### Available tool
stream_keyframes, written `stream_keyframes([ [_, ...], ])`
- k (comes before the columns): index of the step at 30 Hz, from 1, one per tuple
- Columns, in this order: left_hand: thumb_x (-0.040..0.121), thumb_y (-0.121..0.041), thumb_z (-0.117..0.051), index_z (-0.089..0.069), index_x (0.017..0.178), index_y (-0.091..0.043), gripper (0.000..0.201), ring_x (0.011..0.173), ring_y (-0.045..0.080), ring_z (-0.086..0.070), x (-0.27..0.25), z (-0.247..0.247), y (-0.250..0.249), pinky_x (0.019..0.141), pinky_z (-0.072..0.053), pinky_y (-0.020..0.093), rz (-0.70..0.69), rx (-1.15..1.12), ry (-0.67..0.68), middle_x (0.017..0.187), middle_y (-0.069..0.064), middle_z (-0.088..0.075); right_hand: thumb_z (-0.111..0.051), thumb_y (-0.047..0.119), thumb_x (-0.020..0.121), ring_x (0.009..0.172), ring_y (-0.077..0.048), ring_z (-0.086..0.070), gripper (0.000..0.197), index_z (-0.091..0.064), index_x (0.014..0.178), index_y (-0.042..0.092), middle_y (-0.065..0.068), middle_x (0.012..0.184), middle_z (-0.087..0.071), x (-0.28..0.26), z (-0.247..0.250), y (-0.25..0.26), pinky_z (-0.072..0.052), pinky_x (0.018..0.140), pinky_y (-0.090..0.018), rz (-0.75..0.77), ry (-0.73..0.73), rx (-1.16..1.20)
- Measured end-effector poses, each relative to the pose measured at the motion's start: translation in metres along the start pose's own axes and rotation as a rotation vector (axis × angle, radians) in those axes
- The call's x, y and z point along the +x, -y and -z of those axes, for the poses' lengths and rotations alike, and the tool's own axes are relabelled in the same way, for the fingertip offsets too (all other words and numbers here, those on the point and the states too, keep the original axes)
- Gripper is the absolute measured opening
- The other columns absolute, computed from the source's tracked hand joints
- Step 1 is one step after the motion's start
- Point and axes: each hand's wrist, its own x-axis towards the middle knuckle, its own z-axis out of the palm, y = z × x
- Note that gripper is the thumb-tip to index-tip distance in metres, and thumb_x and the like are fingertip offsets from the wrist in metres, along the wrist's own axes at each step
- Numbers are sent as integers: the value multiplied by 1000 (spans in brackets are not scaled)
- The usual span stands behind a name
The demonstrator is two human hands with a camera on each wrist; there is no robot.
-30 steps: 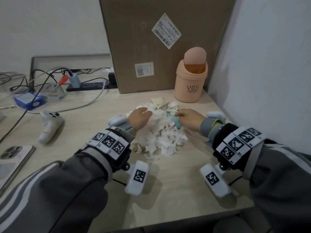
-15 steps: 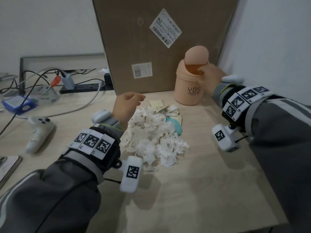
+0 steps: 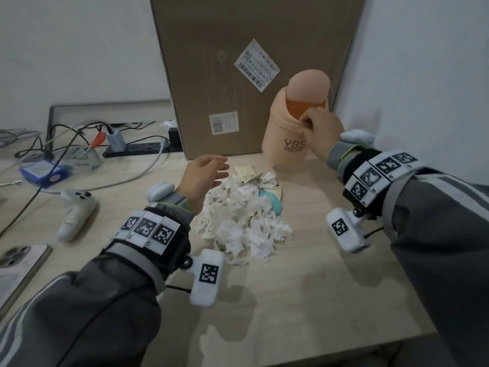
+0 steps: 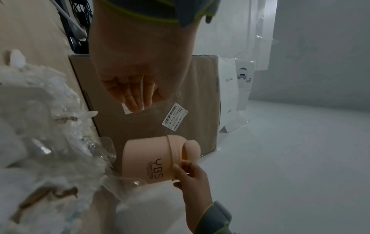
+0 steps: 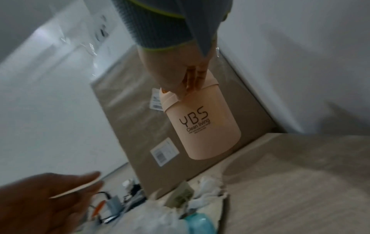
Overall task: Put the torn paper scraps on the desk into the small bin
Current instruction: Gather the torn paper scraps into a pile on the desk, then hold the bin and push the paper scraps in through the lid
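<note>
Light wood desk [image 3: 304,300] in a corner, white walls [image 3: 79,49] behind and right. Cardboard box [image 3: 211,75] at back. Dim light.

A cardboard box [image 3: 206,75] stands just beyond the left fingers [image 3: 217,168]; a white controller [image 3: 76,210] and a phone [image 3: 18,268] lie well left of them.

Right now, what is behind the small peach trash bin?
A large cardboard box stands directly behind the trash bin, with shipping labels showing. The box's lower right part is covered by the bin and the right hand.
</note>
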Motion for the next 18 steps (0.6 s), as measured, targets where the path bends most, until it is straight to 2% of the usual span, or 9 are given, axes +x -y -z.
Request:
stream_keyframes([
  [3,106,-26,-53,-52,128,-12,26,108,22,-62,-18,-4,-9,88,-49,31,54,-111,55,132,11,-57,-62,11,84,92,-24,-56,17,-61,101,8,-8,106,-62,-30,29,20,-37,76,-26,91,-134,157],
  [5,103,-38,-56,-42,143,-16,47,125,28,-55,-25,-6,-14,96,-49,38,105,-190,99,141,9,-47,-64,11,82,84,-16,-52,16,-62,98,9,-2,98,-61,-47,41,33,-35,74,-20,118,-165,262],
  [7,98,-49,-59,-25,157,-22,73,139,32,-45,-37,-4,-15,103,-48,46,108,-244,140,152,7,-35,-66,12,82,80,-12,-50,15,-63,96,11,3,93,-59,-72,55,47,-34,72,-16,146,-161,324],
  [9,89,-55,-65,-8,163,-32,96,149,32,-33,-50,0,-12,110,-43,54,35,-208,174,166,3,-21,-66,13,82,77,-11,-50,14,-63,95,11,5,90,-58,-92,65,57,-34,69,-15,170,-138,362],
  [11,74,-59,-79,0,162,-38,121,154,28,-23,-60,3,-9,117,-33,59,-82,-38,187,170,0,-10,-66,13,82,77,-12,-50,15,-64,97,11,5,90,-58,-106,66,62,-34,69,-15,187,-105,365],
  [14,59,-56,-90,4,162,-33,142,156,22,-14,-72,9,-2,125,-23,53,-270,344,183,171,-1,-1,-66,12,82,77,-14,-51,16,-65,98,10,1,90,-59,-126,62,68,-34,65,-14,230,-53,369],
  [16,47,-60,-96,7,161,-31,156,154,24,-22,-77,13,1,122,-31,53,-362,401,207,169,2,-7,-66,11,82,76,-14,-50,16,-65,98,10,3,89,-58,-136,58,73,-35,66,-12,239,-21,420],
  [18,40,-57,-91,11,158,-34,158,147,24,-36,-80,16,4,116,-41,53,-407,361,214,164,4,-19,-66,11,83,70,-10,-47,15,-64,98,10,2,87,-57,-142,53,79,-36,66,-13,238,17,513],
])
